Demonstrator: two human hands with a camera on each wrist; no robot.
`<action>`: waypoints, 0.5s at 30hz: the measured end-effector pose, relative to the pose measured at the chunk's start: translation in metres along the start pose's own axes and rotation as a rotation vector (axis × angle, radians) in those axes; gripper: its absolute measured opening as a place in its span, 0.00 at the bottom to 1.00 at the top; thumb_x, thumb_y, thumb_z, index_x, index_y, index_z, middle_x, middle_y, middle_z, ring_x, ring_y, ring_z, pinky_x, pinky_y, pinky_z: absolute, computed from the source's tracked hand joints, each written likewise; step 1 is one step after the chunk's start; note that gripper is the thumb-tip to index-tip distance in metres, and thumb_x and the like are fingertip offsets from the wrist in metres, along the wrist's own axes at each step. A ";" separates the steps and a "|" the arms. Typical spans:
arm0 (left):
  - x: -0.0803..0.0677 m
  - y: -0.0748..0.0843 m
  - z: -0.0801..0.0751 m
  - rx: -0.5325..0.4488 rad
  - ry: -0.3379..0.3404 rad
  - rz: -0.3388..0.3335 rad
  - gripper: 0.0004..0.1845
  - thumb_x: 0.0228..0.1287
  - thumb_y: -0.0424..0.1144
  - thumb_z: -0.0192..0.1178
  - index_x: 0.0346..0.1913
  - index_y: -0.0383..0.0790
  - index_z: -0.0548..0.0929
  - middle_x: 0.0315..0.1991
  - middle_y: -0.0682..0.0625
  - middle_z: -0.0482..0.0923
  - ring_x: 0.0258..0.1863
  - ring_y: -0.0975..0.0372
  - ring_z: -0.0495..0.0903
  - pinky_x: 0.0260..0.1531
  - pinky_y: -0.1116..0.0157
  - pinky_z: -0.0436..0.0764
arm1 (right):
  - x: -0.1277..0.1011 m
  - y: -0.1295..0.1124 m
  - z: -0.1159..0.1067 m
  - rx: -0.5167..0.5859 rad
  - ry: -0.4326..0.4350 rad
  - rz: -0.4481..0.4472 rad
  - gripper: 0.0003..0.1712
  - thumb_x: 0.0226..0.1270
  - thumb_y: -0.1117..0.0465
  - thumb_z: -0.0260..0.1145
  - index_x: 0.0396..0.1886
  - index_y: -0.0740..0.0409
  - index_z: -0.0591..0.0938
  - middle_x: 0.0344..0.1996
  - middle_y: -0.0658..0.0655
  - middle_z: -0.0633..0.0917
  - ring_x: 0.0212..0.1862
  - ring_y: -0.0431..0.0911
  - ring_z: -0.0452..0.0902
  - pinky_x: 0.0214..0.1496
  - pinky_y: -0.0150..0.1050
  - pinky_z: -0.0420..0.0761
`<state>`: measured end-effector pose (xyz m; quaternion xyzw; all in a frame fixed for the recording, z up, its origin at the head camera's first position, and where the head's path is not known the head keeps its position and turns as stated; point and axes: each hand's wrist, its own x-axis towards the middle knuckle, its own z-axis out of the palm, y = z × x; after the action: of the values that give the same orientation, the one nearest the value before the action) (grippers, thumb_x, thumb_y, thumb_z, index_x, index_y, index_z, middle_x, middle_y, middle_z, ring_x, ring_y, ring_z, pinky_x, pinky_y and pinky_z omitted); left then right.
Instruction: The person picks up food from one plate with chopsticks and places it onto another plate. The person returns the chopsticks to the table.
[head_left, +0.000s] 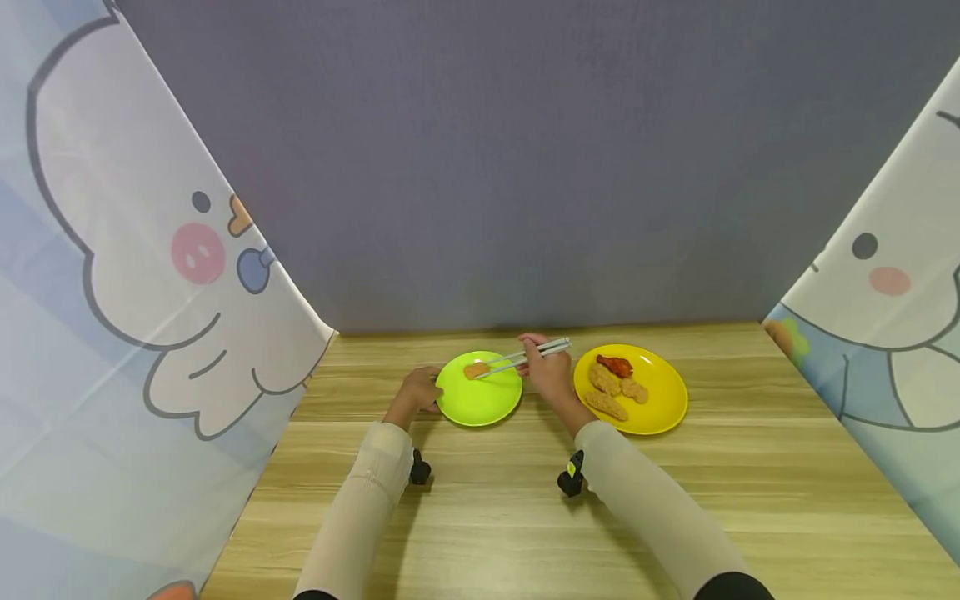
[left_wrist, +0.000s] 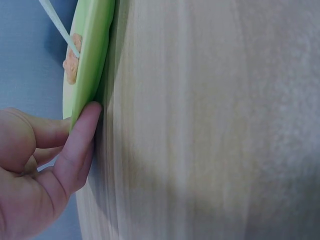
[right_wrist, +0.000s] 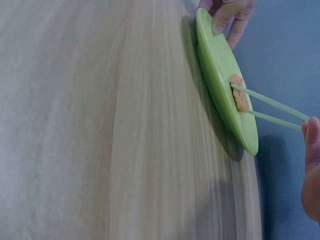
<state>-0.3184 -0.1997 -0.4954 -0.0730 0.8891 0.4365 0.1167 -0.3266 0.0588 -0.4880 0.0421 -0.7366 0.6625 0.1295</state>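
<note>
My left hand [head_left: 422, 388] pinches the left rim of a light green plate [head_left: 480, 410], its thumb on top and its fingers beneath, as the left wrist view shows. On this plate lies an orange-brown nugget-like piece of food [head_left: 473, 371]. A pair of pale chopsticks [right_wrist: 275, 103] is gripped in my right hand [head_left: 547, 372]. In the right wrist view the chopstick tips stand at either end of the nugget and touch it, and it appears to rest on the plate.
Right of my right hand is a yellow plate [head_left: 663, 402] bearing a reddish piece of chicken [head_left: 616, 366] and several breaded pieces [head_left: 606, 406]. A wooden table [head_left: 495, 525] carries both plates. Behind it rises a grey panel [head_left: 525, 167], with cartoon-printed sheets [head_left: 135, 358] at the sides.
</note>
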 end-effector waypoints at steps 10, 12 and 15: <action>0.000 0.000 0.001 0.013 0.001 0.012 0.27 0.69 0.26 0.59 0.71 0.35 0.74 0.58 0.31 0.80 0.38 0.50 0.89 0.33 0.61 0.91 | -0.001 0.000 -0.004 0.059 0.055 0.066 0.17 0.78 0.58 0.60 0.55 0.66 0.85 0.37 0.76 0.81 0.30 0.62 0.89 0.41 0.64 0.86; 0.001 -0.001 0.001 0.010 0.001 0.011 0.27 0.69 0.26 0.58 0.71 0.35 0.74 0.57 0.31 0.80 0.38 0.51 0.89 0.33 0.61 0.91 | -0.001 0.001 -0.005 0.064 0.063 0.070 0.17 0.78 0.58 0.60 0.54 0.65 0.85 0.38 0.76 0.82 0.25 0.50 0.89 0.39 0.61 0.87; 0.001 -0.001 0.001 0.007 0.001 0.014 0.28 0.69 0.26 0.58 0.72 0.35 0.73 0.58 0.31 0.80 0.38 0.51 0.89 0.33 0.61 0.91 | -0.002 0.000 -0.006 0.102 0.062 0.067 0.17 0.78 0.59 0.60 0.54 0.67 0.85 0.39 0.77 0.81 0.20 0.36 0.84 0.31 0.46 0.90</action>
<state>-0.3187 -0.1996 -0.4966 -0.0668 0.8912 0.4342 0.1133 -0.3233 0.0648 -0.4876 0.0033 -0.6984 0.7041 0.1278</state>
